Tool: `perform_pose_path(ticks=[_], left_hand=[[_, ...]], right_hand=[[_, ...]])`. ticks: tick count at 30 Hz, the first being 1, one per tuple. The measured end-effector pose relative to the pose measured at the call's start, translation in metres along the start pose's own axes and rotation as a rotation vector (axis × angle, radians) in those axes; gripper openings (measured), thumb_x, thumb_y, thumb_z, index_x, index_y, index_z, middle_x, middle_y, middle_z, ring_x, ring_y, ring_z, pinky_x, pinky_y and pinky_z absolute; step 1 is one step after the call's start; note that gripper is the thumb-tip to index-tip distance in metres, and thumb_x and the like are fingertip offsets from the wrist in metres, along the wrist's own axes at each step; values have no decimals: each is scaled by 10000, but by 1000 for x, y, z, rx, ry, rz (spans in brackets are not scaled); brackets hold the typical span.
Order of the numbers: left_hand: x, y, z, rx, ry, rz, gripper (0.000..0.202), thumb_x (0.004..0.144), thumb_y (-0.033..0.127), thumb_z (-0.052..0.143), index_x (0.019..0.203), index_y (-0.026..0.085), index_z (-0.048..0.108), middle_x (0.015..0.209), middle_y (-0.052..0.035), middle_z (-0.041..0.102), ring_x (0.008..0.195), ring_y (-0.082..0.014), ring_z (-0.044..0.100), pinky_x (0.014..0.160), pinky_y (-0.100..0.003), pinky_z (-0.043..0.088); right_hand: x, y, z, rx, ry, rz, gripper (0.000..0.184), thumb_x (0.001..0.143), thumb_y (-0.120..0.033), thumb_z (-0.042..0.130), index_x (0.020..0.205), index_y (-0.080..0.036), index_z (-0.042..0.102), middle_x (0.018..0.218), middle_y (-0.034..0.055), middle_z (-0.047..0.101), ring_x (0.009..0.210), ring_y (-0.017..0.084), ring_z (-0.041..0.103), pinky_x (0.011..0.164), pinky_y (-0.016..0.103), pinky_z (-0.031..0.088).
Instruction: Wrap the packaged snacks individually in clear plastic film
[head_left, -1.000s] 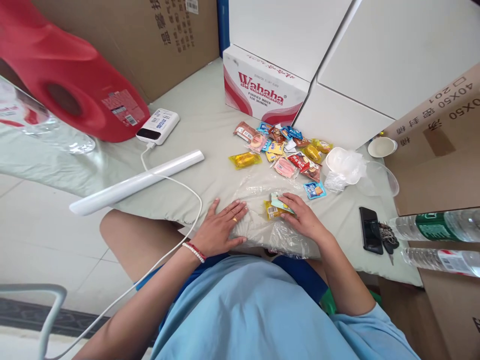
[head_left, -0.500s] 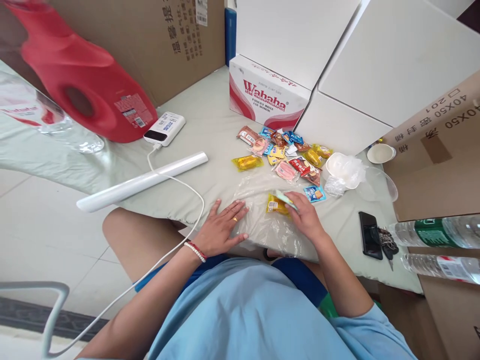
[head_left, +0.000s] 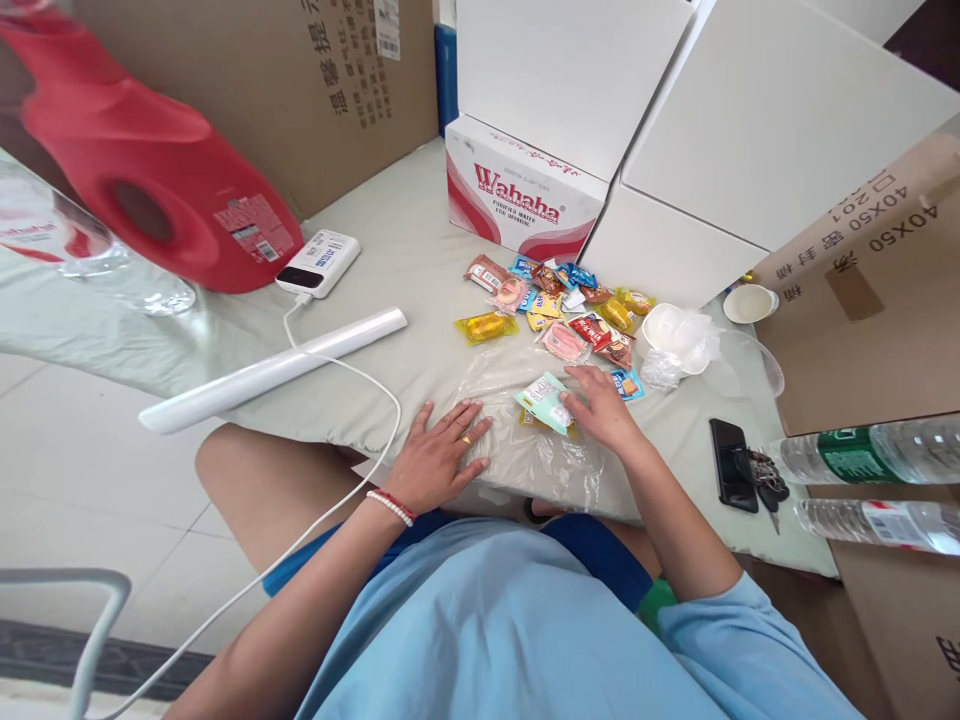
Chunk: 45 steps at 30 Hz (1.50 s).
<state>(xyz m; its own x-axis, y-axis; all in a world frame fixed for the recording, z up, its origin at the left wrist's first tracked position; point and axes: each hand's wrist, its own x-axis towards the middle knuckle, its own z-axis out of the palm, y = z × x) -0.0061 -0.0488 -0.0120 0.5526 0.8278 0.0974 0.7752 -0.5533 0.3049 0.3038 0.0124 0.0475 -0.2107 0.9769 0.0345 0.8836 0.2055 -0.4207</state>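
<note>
My left hand (head_left: 435, 455) lies flat with fingers spread on the left edge of a clear plastic bag (head_left: 574, 470) on the cloth-covered table. A mint-green snack packet (head_left: 546, 402) lies face up on the bag, covering most of a yellow snack packet (head_left: 528, 418). At its right edge is my right hand (head_left: 607, 408), thumb against the packet and fingers stretched out. Just beyond that hand is a small blue packet (head_left: 628, 385), partly hidden. Behind lie several wrapped snacks, among them a pink one (head_left: 564, 342) and a yellow one (head_left: 486, 327).
A white tube (head_left: 274, 370) and a cabled white device (head_left: 319, 264) lie left, near a red jug (head_left: 161, 185). A Wahaba box (head_left: 525, 195) stands behind. At right are a plastic-wrapped white bowl (head_left: 679, 335), a paper cup (head_left: 750, 303), a phone (head_left: 731, 465) and bottles (head_left: 862, 455).
The mint-green packet has gone from tilted in my right hand to lying flat over the yellow packet. My right hand's fingers have spread. My left hand stays on the bag.
</note>
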Motion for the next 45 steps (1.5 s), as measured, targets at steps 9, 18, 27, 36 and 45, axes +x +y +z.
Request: perform_pose_path(ticks=[9,18,27,36,45], left_hand=[[0,0,3,-19,28,1,589,1031,513,478,1584,313,447,1684,-113,380,1549,-329,379,1285,-662,49],[-1,-1,3,-25,32,10,557,1039,510,473,1558,308,478,1682,-101,389,1556,-300,369,1291,-639,22],[-1,0,3,-33,36,17,558,1034,500,484,1558,309,480,1677,-103,399,1552,-313,375,1289,-649,31],[-1,1,1,-25,12,13,578,1033,511,485,1563,282,472,1684,-110,379,1561,-296,358,1292,-634,-11],[-1,0,0,-19,-18,6,596,1039,534,461,1574,271,455,1700,-103,338,1577,-293,324,1284,-626,-74]], right_hand=[[-17,-33,32,-190,-48,-5,681,969,-520,634,1549,-195,491,1556,250,478,1434,431,451,1134,648,409],[-30,9,-6,-94,-69,-416,498,1032,-239,514,1514,-362,541,1716,87,297,1579,306,286,1228,631,318],[-27,8,8,56,-164,-311,859,891,-499,747,1600,-232,342,1667,208,328,1561,350,309,1228,592,339],[-10,5,22,-89,-138,-199,679,933,-432,680,1531,-187,472,1489,180,566,1347,341,539,1137,535,451],[-30,14,9,-128,50,-184,702,845,-141,572,1536,-165,449,1387,184,621,1247,356,579,1069,545,484]])
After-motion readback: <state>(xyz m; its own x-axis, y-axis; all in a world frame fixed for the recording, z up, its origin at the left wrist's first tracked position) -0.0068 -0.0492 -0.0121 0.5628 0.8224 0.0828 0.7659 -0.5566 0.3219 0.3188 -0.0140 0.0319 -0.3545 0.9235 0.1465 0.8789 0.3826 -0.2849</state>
